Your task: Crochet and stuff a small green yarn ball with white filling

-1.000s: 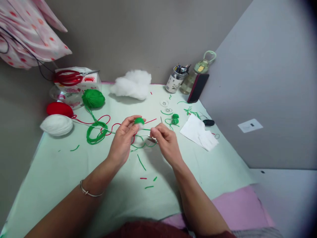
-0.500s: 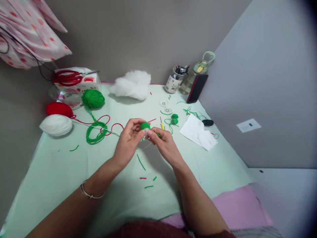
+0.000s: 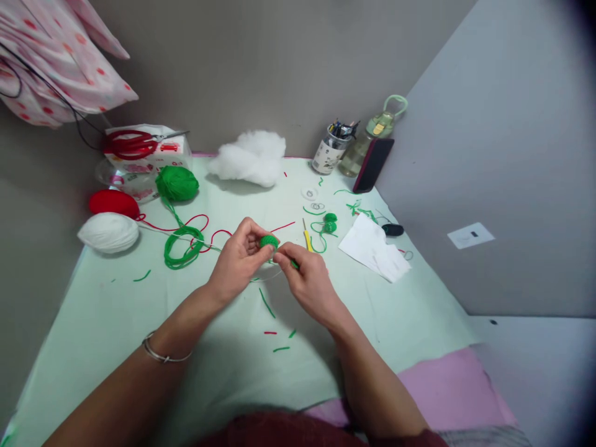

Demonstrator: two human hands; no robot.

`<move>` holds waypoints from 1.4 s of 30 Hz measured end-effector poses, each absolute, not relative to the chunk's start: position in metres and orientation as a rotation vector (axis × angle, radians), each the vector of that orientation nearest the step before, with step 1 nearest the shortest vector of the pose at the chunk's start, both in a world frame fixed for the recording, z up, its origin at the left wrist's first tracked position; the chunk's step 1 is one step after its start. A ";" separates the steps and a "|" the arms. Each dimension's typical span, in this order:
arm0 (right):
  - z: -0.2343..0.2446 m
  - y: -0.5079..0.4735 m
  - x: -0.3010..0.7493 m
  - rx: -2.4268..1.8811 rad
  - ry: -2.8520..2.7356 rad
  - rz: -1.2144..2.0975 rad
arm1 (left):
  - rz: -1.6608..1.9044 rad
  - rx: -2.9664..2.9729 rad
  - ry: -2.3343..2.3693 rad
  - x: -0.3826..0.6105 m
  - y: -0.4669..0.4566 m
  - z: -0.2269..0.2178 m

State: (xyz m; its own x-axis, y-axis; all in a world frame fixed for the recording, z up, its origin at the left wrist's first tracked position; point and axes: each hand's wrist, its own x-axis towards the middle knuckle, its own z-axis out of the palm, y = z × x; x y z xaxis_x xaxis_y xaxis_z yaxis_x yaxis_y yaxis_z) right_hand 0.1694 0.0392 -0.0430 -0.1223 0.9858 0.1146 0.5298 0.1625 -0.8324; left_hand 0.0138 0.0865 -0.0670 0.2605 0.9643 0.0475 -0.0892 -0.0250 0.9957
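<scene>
My left hand pinches a small green crocheted piece between thumb and fingers over the middle of the table. Close beside it, my right hand is closed around a crochet hook with a green handle; its tip is hidden at the piece. White yarn runs to my left hand from the white yarn ball, and a thin loop hangs below both hands. A coil of green yarn lies left of my left hand. Right of my hands are a yellow-handled hook and small green crocheted balls.
White stuffing sits at the back. At left are a red yarn ball, a green yarn ball and red scissors on a package. A pen cup, bottle, phone and white paper stand or lie right.
Both hands have shifted slightly apart, with the crocheted piece moving a little left in my left hand. My right hand has turned and drawn slightly down with the hook.
</scene>
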 end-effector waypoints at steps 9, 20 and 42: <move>-0.053 0.042 0.163 -1.509 -1.541 0.849 | 1.080 1.191 0.956 0.019 0.082 -0.067; -0.034 0.039 0.177 -1.433 -1.585 0.966 | 0.984 1.127 0.786 0.015 0.086 -0.062; -0.042 0.044 0.177 -1.481 -1.461 0.969 | 0.951 1.027 0.732 0.016 0.084 -0.068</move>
